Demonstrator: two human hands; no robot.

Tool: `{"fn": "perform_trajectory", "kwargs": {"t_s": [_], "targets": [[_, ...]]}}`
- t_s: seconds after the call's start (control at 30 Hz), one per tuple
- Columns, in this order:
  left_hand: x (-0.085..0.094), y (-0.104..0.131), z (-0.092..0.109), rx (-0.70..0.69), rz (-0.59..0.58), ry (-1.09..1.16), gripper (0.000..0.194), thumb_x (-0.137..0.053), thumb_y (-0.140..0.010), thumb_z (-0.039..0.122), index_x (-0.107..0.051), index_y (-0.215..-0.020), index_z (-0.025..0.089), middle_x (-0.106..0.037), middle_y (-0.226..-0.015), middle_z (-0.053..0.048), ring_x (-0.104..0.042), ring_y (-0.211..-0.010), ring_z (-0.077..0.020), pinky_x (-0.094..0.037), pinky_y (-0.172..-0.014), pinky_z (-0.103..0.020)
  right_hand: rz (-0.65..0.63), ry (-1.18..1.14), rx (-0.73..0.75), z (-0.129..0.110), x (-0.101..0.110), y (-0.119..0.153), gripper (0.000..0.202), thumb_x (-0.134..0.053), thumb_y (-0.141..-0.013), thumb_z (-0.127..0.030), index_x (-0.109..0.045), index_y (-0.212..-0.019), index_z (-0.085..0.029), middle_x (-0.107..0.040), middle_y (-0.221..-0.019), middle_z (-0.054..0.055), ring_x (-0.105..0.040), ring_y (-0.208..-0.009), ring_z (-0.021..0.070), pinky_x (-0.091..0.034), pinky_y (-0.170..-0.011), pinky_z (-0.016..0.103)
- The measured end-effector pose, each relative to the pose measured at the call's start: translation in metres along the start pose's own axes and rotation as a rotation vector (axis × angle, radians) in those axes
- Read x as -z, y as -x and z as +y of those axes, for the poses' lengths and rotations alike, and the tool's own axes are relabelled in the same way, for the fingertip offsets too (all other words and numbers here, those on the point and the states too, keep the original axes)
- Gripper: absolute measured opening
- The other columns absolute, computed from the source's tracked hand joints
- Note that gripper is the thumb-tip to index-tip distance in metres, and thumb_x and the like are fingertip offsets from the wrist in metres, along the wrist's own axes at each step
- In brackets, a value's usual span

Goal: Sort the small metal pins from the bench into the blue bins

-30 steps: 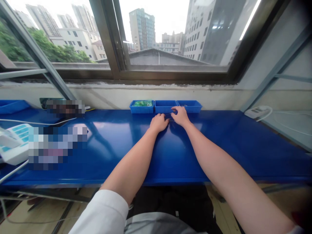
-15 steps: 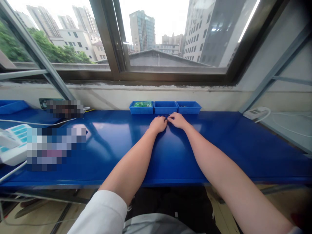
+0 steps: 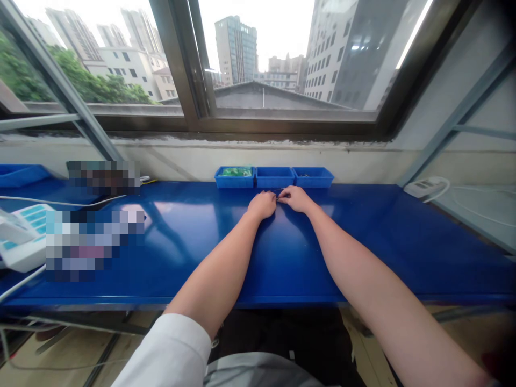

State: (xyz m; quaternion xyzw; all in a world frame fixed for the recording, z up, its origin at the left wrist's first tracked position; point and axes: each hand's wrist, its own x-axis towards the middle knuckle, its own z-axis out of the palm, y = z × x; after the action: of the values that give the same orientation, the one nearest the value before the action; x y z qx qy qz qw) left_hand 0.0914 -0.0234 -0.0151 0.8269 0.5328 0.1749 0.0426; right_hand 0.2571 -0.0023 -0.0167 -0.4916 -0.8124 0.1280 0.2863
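Both hands are close together over the blue tabletop [image 3: 278,258], just in front of a row of small bins. My left hand [image 3: 262,205] is closed, its fingers bent toward the right hand. My right hand [image 3: 295,199] is pinched, thumb and fingertips pointing left. Something small and thin lies between the two sets of fingertips, too small to name. Behind the hands stand a blue bin [image 3: 235,184] with green items in it, a middle blue bin [image 3: 275,183] and a right blue bin [image 3: 313,181] with a few small bits inside.
At the left are a white device with teal panels [image 3: 24,236], a white cable [image 3: 72,205] and another blue tray [image 3: 24,174]. Blurred patches hide things there. A white power strip [image 3: 423,186] lies at the right. Metal posts rise at both sides, before the window.
My right fingertips have shifted very slightly. The left hand stays almost in place, and the whole view has moved a little.
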Motion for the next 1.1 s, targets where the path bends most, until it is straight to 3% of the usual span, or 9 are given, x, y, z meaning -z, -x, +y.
{"fn": "perform_trajectory", "kwargs": {"t_s": [0.23, 0.43, 0.67, 0.77, 0.93, 1.1], "targets": [[0.001, 0.002, 0.0, 0.015, 0.018, 0.045, 0.039, -0.032, -0.09, 0.024, -0.065, -0.111, 0.019, -0.065, -0.115, -0.01, -0.058, -0.107, -0.0244, -0.045, -0.092, -0.035, 0.001, -0.093, -0.035, -0.001, 0.0, 0.001, 0.01, -0.063, -0.076, -0.023, -0.07, -0.079, -0.017, -0.068, -0.08, 0.003, -0.059, -0.072, 0.015, -0.044, -0.07, 0.027], [0.002, 0.002, 0.001, 0.026, 0.078, 0.094, 0.035, -0.041, -0.09, 0.03, -0.061, -0.117, 0.02, -0.063, -0.116, -0.01, -0.058, -0.106, -0.0227, -0.045, -0.092, -0.033, 0.095, -0.069, -0.077, -0.004, -0.001, 0.001, 0.025, -0.05, -0.086, -0.031, -0.066, -0.074, -0.016, -0.067, -0.073, 0.004, -0.057, -0.068, 0.0151, -0.041, -0.065, 0.026], [0.006, 0.004, 0.005, -0.027, 0.146, 0.073, 0.036, -0.033, -0.094, 0.031, -0.067, -0.096, 0.021, -0.065, -0.098, -0.007, -0.059, -0.092, -0.019, -0.045, -0.084, -0.03, 0.167, -0.055, -0.066, -0.009, 0.0, 0.0, 0.04, -0.043, -0.089, -0.04, -0.058, -0.061, -0.017, -0.064, -0.066, 0.004, -0.056, -0.063, 0.015, -0.038, -0.063, 0.027], [0.006, 0.004, 0.005, 0.012, 0.143, 0.066, 0.036, -0.032, -0.095, 0.03, -0.067, -0.095, 0.021, -0.064, -0.098, -0.007, -0.059, -0.093, -0.0186, -0.045, -0.084, -0.029, 0.173, -0.156, -0.077, -0.01, 0.0, 0.0, 0.036, -0.046, -0.087, -0.042, -0.059, -0.064, -0.017, -0.063, -0.063, 0.003, -0.056, -0.061, 0.0145, -0.04, -0.062, 0.026], [0.004, 0.002, 0.004, 0.053, 0.146, 0.09, 0.035, -0.033, -0.095, 0.032, -0.066, -0.099, 0.022, -0.064, -0.099, -0.007, -0.06, -0.092, -0.019, -0.045, -0.083, -0.03, 0.202, -0.522, -0.096, -0.012, 0.0, 0.001, 0.03, -0.061, -0.073, -0.046, -0.064, -0.076, -0.016, -0.065, -0.066, 0.003, -0.058, -0.062, 0.0149, -0.045, -0.06, 0.026], [0.002, 0.002, 0.002, 0.044, 0.16, 0.118, 0.034, -0.035, -0.095, 0.035, -0.065, -0.106, 0.023, -0.065, -0.104, -0.007, -0.06, -0.096, -0.0197, -0.045, -0.086, -0.03, 0.233, -0.634, -0.159, -0.014, 0.004, 0.001, 0.029, -0.066, -0.067, -0.045, -0.067, -0.073, -0.016, -0.067, -0.067, 0.004, -0.057, -0.059, 0.0143, -0.046, -0.059, 0.027]]}}
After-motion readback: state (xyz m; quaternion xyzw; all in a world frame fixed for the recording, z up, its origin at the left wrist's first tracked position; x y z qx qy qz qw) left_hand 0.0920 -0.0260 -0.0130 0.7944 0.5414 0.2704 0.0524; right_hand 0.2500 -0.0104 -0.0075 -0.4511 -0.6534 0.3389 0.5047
